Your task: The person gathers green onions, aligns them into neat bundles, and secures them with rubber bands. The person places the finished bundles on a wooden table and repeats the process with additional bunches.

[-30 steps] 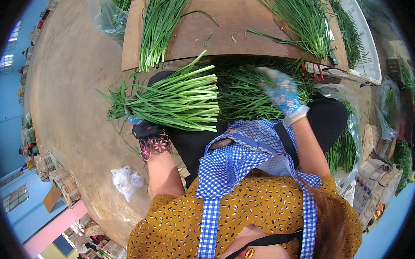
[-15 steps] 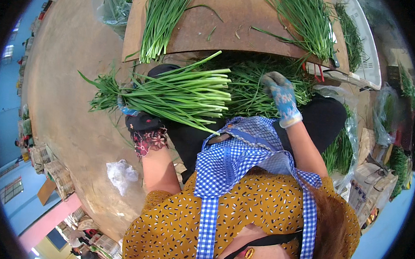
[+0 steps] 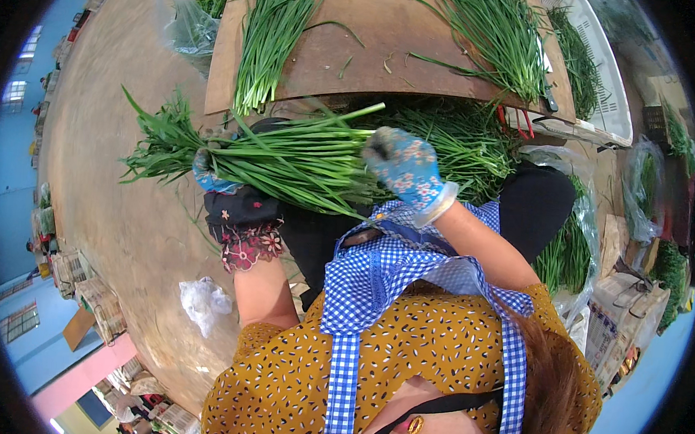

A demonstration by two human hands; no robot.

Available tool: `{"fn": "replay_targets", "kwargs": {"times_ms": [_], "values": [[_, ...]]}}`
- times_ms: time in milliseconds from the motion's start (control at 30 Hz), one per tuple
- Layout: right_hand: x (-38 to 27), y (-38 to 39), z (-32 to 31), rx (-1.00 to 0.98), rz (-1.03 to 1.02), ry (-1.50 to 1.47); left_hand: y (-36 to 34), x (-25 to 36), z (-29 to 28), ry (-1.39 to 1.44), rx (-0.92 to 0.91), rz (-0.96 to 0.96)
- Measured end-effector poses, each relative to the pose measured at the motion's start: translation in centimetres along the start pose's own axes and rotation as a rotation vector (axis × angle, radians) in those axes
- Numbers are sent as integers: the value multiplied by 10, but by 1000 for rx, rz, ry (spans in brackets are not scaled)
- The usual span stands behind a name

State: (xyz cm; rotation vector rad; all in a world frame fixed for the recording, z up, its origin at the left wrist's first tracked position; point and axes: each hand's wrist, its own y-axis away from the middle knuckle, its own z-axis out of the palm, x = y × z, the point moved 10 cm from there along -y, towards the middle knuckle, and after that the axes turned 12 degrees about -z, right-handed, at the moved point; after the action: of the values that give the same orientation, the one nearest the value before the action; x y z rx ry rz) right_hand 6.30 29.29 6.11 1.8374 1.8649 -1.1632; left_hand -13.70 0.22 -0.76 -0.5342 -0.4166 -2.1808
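A bunch of garlic chives [image 3: 288,156] lies sideways over my lap, leafy tips to the left and pale stem ends to the right. My left hand [image 3: 212,168], in a blue patterned glove with a dark floral cuff, is wrapped round the bunch near its leafy end. At the pale ends, my right hand [image 3: 404,164], in a similar glove, has its fingers curled against the stems. Its fingertips are partly hidden and slightly blurred. Loose green chives [image 3: 471,149] lie in a heap beneath the board, beyond my right hand.
A wooden board [image 3: 362,59] stands in front, with one chive bunch [image 3: 265,50] on its left and another [image 3: 498,45] on its right. A knife [image 3: 550,94] lies at its right edge. Beyond are a white crate [image 3: 612,97] and bagged greens [image 3: 569,250]. White plastic [image 3: 204,304] lies on the floor.
My right hand has moved left from above the loose heap to the pale stem ends, its fingers now curled there. The held bunch has shifted slightly left in my left hand's grip.
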Motion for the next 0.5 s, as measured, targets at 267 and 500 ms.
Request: {"fn": "replay_targets", "kwargs": {"times_ms": [267,500], "values": [[131,98,-37,-686,372,632,4,-3,120,15,-359,72],[-27,-5,-85,79,-261,178,-36,-40,162,-132,-57,-35]]}}
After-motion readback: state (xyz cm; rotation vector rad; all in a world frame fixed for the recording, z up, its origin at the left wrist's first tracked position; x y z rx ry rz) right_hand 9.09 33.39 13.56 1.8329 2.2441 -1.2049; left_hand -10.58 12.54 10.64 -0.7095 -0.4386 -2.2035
